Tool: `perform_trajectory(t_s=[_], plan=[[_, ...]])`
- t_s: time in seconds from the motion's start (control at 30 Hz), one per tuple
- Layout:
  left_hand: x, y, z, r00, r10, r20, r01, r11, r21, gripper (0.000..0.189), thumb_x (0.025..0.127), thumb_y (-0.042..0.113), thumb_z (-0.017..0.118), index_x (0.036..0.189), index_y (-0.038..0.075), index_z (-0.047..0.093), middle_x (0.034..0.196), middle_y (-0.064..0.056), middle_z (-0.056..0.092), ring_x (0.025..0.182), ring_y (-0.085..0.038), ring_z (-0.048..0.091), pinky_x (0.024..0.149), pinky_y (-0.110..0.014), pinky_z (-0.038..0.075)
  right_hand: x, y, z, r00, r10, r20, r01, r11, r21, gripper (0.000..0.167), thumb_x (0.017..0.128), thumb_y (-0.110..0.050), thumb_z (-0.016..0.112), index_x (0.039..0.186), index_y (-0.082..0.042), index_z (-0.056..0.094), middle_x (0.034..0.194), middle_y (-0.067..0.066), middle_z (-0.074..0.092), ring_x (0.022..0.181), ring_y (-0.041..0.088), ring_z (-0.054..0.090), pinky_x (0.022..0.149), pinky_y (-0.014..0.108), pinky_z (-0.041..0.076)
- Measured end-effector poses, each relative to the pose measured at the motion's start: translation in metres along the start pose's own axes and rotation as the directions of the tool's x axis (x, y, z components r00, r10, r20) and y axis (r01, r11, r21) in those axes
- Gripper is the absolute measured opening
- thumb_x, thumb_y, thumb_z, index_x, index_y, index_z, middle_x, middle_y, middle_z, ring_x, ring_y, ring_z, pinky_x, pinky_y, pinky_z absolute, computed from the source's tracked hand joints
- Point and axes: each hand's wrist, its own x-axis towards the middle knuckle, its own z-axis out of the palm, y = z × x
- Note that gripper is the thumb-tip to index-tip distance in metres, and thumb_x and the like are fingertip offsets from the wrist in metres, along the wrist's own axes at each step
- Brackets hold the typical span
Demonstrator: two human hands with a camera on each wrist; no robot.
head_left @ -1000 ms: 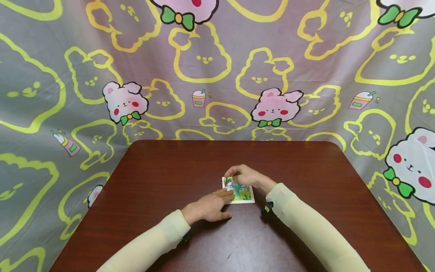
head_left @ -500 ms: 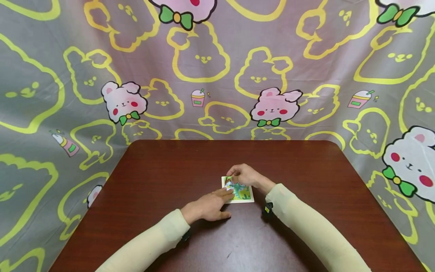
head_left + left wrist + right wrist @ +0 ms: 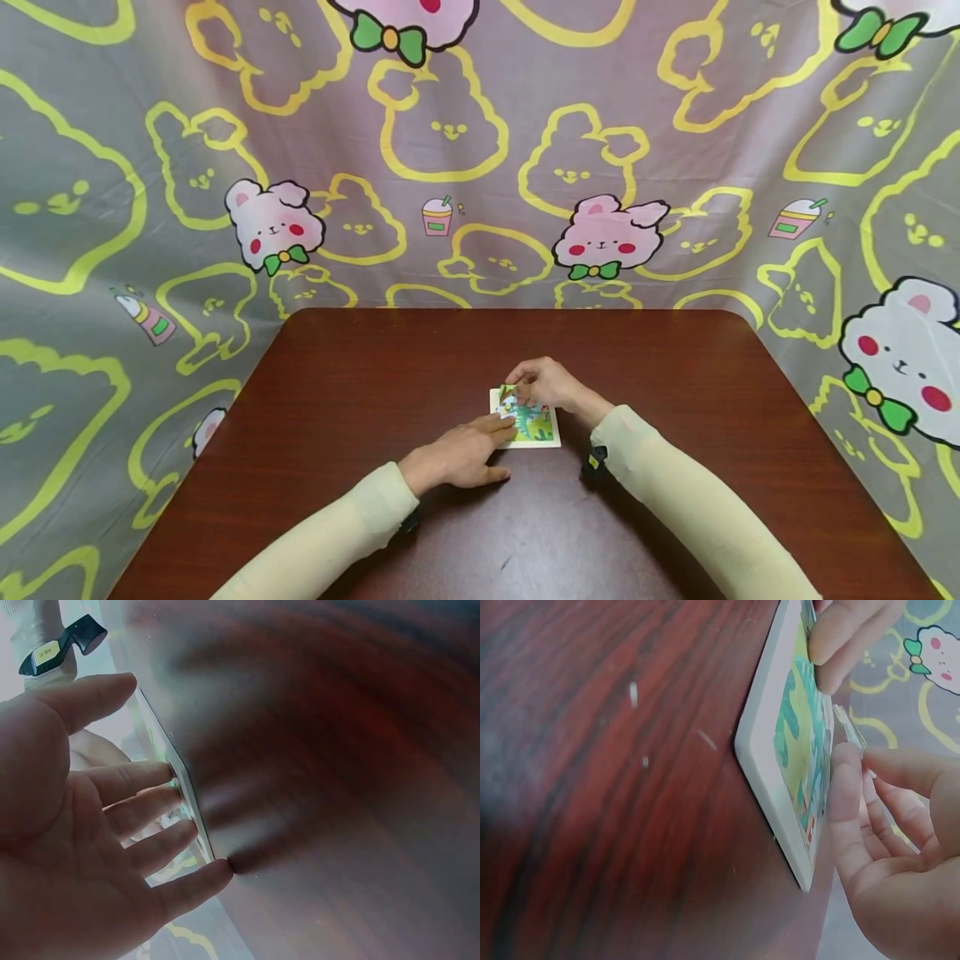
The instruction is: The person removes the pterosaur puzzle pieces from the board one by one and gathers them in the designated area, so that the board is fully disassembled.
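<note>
A small square picture puzzle (image 3: 536, 427) with a white border and a green dinosaur lies flat on the brown table. My left hand (image 3: 467, 452) rests its straight fingertips on the puzzle's left side, thumb spread toward the table. In the left wrist view those fingers (image 3: 161, 850) reach the board's edge. My right hand (image 3: 549, 385) is over the far side of the puzzle, and its thumb and fingers pinch a thin puzzle piece (image 3: 847, 727). That piece is tilted up from the board in the right wrist view. Part of the picture is hidden beneath both hands.
The brown table (image 3: 375, 367) stretches around the puzzle on all sides. A grey curtain (image 3: 480, 100) with yellow bear outlines and rabbits hangs behind the table and along both sides. A dark wrist device (image 3: 595, 461) sits at the right cuff.
My right hand has risen slightly and shifted a little to the right, and the pinched puzzle piece now tilts up at the far left corner. The left hand and the board have stayed put.
</note>
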Motion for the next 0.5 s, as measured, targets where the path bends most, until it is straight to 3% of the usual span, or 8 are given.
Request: perform_trajectory(t_s=[0.5], plan=[[-0.001, -0.001, 0.001, 1.0, -0.006, -0.029, 0.005, 1.0, -0.006, 0.061, 0.094, 0.041, 0.065, 0.146, 0.012, 0.052, 0.155, -0.009, 0.046, 0.146, -0.029, 0.04, 0.114, -0.043, 0.042, -0.013, 0.005, -0.024, 1.0, 0.015, 0.001, -0.015, 0.997, 0.075, 0.015, 0.094, -0.002, 0.064, 0.107, 0.001, 0.071, 0.088, 0.014, 0.072, 0.074, 0.021, 0.072, 0.067, 0.037, 0.061]])
